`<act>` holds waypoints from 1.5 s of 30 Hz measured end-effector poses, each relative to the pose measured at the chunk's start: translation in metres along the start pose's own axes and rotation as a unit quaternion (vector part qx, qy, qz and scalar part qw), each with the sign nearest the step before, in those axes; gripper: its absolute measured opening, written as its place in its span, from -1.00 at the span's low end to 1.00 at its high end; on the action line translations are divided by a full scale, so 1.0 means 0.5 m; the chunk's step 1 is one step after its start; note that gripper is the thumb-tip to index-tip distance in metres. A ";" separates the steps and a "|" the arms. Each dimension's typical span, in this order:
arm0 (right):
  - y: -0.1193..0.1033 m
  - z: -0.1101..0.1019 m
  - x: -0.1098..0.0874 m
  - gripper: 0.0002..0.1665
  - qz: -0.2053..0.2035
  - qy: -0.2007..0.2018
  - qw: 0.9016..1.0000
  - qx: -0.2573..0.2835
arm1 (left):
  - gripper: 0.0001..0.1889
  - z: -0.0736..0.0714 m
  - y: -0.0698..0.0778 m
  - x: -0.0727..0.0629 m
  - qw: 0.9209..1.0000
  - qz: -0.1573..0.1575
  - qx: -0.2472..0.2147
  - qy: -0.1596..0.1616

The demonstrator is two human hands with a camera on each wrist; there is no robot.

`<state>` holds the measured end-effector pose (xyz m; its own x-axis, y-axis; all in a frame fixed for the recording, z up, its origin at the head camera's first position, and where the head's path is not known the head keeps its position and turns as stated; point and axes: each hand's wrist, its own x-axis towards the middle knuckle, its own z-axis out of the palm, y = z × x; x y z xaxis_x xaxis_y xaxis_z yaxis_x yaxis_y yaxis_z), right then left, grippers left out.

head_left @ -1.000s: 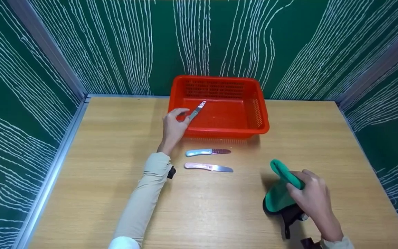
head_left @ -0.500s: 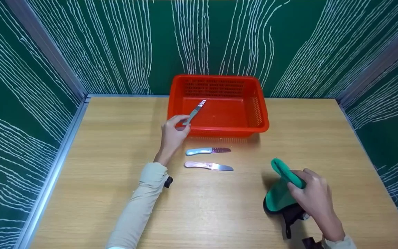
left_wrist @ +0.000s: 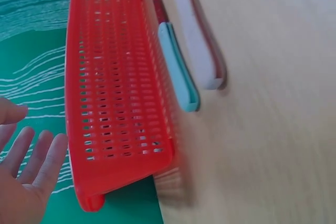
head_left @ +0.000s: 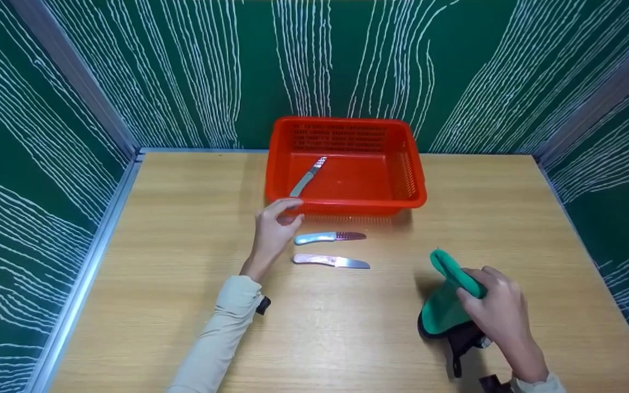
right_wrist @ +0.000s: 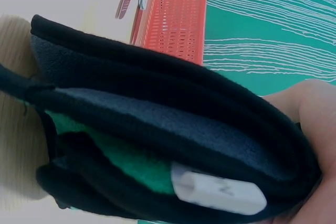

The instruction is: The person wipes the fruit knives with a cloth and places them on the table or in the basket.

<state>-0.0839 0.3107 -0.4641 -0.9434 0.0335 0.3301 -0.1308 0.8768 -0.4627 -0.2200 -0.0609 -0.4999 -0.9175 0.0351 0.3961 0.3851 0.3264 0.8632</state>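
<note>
In the head view, my left hand [head_left: 273, 229] is at the near left rim of the red basket [head_left: 347, 205], fingers loosely bent and holding nothing. A knife with a grey-green handle [head_left: 303, 183] lies slanted inside the basket. Two more knives lie on the table in front: one with a light-blue handle [head_left: 314, 238], one with a pink handle [head_left: 313, 258]. My right hand [head_left: 500, 311] grips a folded green fabric piece [head_left: 445, 311] with black trim and a hanging loop. The right wrist view shows its grey lining [right_wrist: 157, 114] and a white tag [right_wrist: 220, 192].
The wooden table [head_left: 183, 229] is bounded by a metal strip [head_left: 82, 262] on the left. Green panels [head_left: 260, 71] with white wavy lines stand behind and at both sides. The basket sits against the back panel.
My left hand has let go of the grey-green knife, leaving it in the basket, and has drawn back toward the near rim. The right hand keeps its hold on the green fabric piece.
</note>
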 end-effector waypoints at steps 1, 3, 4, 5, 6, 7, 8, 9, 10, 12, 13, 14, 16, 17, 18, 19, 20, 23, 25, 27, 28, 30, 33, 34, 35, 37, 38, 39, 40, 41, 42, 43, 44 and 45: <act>0.000 0.000 -0.001 -0.73 0.000 0.003 1.000 0.001 | -0.71 0.001 -0.002 -0.004 1.000 0.006 -0.004 -0.001; 0.000 0.001 -0.002 -0.73 -0.001 0.008 1.000 0.004 | -0.72 0.002 -0.007 -0.013 1.000 0.015 -0.010 -0.003; -0.001 0.002 -0.003 -0.73 -0.002 0.011 1.000 0.006 | -0.72 0.003 -0.009 -0.017 1.000 0.019 -0.011 -0.003; -0.001 0.002 -0.003 -0.73 -0.004 0.014 1.000 0.008 | -0.72 0.004 -0.011 -0.021 1.000 0.022 -0.013 -0.003; -0.001 0.002 -0.003 -0.73 -0.005 0.016 1.000 0.010 | -0.72 0.005 -0.013 -0.025 1.000 0.021 -0.016 -0.006; -0.002 0.002 -0.004 -0.73 -0.005 0.019 1.000 0.011 | -0.72 0.005 -0.015 -0.028 1.000 0.019 -0.020 -0.010; -0.002 0.001 -0.004 -0.74 -0.005 0.020 1.000 0.012 | -0.71 0.006 -0.017 -0.032 1.000 0.012 -0.018 -0.016; -0.003 0.000 -0.004 -0.74 -0.005 0.021 1.000 0.012 | -0.71 0.007 -0.018 -0.036 1.000 0.005 -0.016 -0.021; -0.004 -0.001 -0.003 -0.75 -0.004 0.022 1.000 0.012 | -0.71 0.008 -0.019 -0.039 0.999 -0.001 -0.015 -0.028; -0.006 -0.005 -0.002 -0.75 -0.002 0.023 1.000 0.011 | -0.70 0.009 -0.022 -0.046 0.999 -0.021 -0.012 -0.043; -0.006 -0.006 -0.002 -0.76 -0.002 0.024 1.000 0.012 | -0.70 0.010 -0.024 -0.048 0.998 -0.029 -0.011 -0.049; -0.007 -0.007 -0.002 -0.76 -0.002 0.025 1.000 0.012 | -0.69 0.011 -0.026 -0.051 0.998 -0.036 -0.010 -0.054; -0.010 -0.009 -0.001 -0.76 -0.005 0.028 1.000 0.013 | -0.69 0.013 -0.029 -0.056 0.996 -0.054 -0.008 -0.064; -0.011 -0.009 -0.002 -0.76 -0.006 0.030 0.999 0.014 | -0.68 0.014 -0.031 -0.059 0.996 -0.062 -0.007 -0.068; -0.012 -0.010 -0.002 -0.76 -0.008 0.032 0.999 0.015 | -0.68 0.016 -0.033 -0.061 0.995 -0.067 -0.005 -0.073; -0.014 -0.010 -0.002 -0.76 -0.009 0.034 0.999 0.015 | -0.68 0.017 -0.035 -0.064 0.994 -0.074 -0.001 -0.079; -0.015 -0.010 -0.002 -0.77 -0.010 0.035 0.999 0.016 | -0.68 0.019 -0.037 -0.067 0.993 -0.078 0.003 -0.086; -0.021 -0.012 -0.001 -0.76 -0.011 0.036 0.999 0.019 | -0.69 0.025 -0.042 -0.075 0.990 -0.092 0.018 -0.108; -0.024 -0.012 0.000 -0.76 -0.012 0.037 0.999 0.022 | -0.69 0.028 -0.044 -0.080 0.987 -0.101 0.028 -0.120; -0.027 -0.012 0.000 -0.76 -0.015 0.040 0.999 0.024 | -0.69 0.031 -0.046 -0.083 0.984 -0.114 0.040 -0.129; -0.029 -0.012 0.000 -0.76 -0.017 0.043 0.999 0.025 | -0.69 0.033 -0.048 -0.085 0.983 -0.120 0.044 -0.132; -0.031 -0.012 0.000 -0.75 -0.020 0.047 0.998 0.026 | -0.71 0.035 -0.049 -0.087 0.980 -0.134 0.049 -0.140; -0.034 -0.013 0.000 -0.74 -0.022 0.049 0.998 0.033 | -0.74 0.038 -0.051 -0.090 0.976 -0.147 0.060 -0.151; -0.036 -0.013 0.000 -0.73 -0.022 0.047 0.998 0.034 | -0.74 0.039 -0.051 -0.090 0.974 -0.153 0.066 -0.154; -0.037 -0.013 0.000 -0.73 -0.021 0.046 0.998 0.037 | -0.75 0.041 -0.051 -0.091 0.972 -0.159 0.073 -0.156; -0.040 -0.013 0.000 -0.72 -0.021 0.044 0.998 0.041 | -0.74 0.044 -0.052 -0.091 0.969 -0.164 0.090 -0.159; -0.042 -0.013 0.000 -0.72 -0.021 0.043 0.998 0.042 | -0.73 0.046 -0.054 -0.091 0.968 -0.167 0.099 -0.161; -0.044 -0.013 0.000 -0.72 -0.022 0.043 0.998 0.043 | -0.72 0.048 -0.055 -0.092 0.967 -0.167 0.106 -0.162; -0.046 -0.013 0.000 -0.72 -0.023 0.043 0.998 0.044 | -0.71 0.049 -0.057 -0.092 0.966 -0.168 0.112 -0.162; -0.047 -0.012 0.000 -0.72 -0.024 0.043 0.998 0.045 | -0.70 0.051 -0.059 -0.093 0.966 -0.164 0.116 -0.164; -0.048 -0.012 0.000 -0.71 -0.026 0.044 0.998 0.046 | -0.69 0.052 -0.062 -0.093 0.967 -0.156 0.119 -0.164; -0.050 -0.012 0.000 -0.71 -0.028 0.044 0.998 0.047 | -0.68 0.053 -0.064 -0.094 0.967 -0.150 0.123 -0.165; -0.051 -0.012 0.000 -0.71 -0.031 0.045 0.997 0.048 | -0.67 0.054 -0.065 -0.094 0.968 -0.142 0.127 -0.165; -0.052 -0.012 0.000 -0.71 -0.032 0.045 0.997 0.048 | -0.66 0.055 -0.068 -0.095 0.969 -0.133 0.131 -0.165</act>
<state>-0.0789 0.2908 -0.4473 -0.9011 0.0253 0.4329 -0.2234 0.8285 -0.5135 -0.1921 -0.0478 -0.5564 -0.9793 0.2022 0.0124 0.1323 0.5918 0.7951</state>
